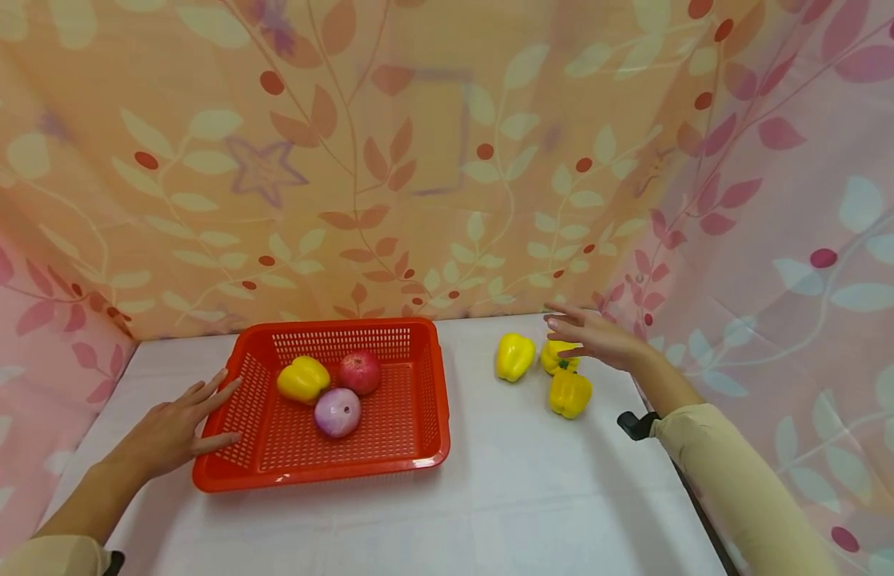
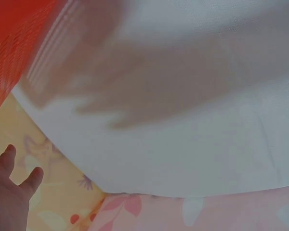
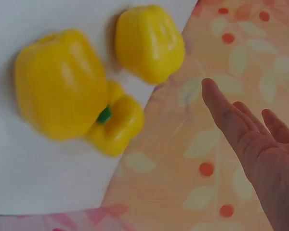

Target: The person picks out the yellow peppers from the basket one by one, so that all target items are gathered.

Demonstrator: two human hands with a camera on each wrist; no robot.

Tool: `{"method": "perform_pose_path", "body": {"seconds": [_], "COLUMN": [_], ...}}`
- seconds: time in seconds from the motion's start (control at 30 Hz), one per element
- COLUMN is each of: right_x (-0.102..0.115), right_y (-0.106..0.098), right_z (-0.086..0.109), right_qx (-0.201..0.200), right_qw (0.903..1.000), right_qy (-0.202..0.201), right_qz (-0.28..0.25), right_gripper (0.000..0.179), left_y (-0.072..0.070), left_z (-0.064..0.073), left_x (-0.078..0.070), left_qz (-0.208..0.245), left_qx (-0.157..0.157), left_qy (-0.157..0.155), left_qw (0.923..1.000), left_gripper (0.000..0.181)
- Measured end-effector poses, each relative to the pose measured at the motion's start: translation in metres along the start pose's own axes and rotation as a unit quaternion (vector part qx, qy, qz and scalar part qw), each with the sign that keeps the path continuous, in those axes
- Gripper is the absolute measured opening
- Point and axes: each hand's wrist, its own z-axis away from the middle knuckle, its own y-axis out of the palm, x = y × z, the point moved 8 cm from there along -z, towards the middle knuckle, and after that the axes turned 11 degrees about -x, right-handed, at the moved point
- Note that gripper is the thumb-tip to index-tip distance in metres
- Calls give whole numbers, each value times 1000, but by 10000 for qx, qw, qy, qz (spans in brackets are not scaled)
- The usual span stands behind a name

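Note:
My left hand reaches over the left rim of a red plastic basket, its fingers spread and nearly straight. Inside the basket lie a yellow bell pepper, a dark red onion-like round thing and a pale purple round vegetable. On the right, my right hand hovers above three more yellow bell peppers with its fingers extended and nothing held. It partly covers the back pepper; the left pepper and the front pepper show fully.
A white-covered table carries everything. Behind it hangs an orange patterned curtain, and pink patterned cloth closes off both sides. The basket fills the table's left part, the loose peppers the back right.

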Motion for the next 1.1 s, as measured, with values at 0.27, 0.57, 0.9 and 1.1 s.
{"method": "perform_pose_path", "body": {"seconds": [0.27, 0.57, 0.9, 1.1], "right_x": [37, 79, 103, 102], "right_y": [55, 118, 184, 220], "right_z": [-21, -50, -64, -73], "right_qx": [417, 873, 1214, 1224], "right_qw": [9989, 9953, 9914, 9914], "right_qy": [-171, -373, -474, -458], "right_qz": [-87, 171, -142, -29], "right_gripper": [71, 72, 71, 73], "left_y": [-4, 2, 3, 2], "left_z": [-1, -1, 1, 0], "left_x": [-2, 2, 4, 2], "left_qz": [49, -2, -83, -60], "left_qx": [13, 66, 69, 42], "left_qy": [-5, -27, -23, -10], "left_qw": [10000, 10000, 9999, 10000], "left_gripper": [98, 100, 101, 100]}}
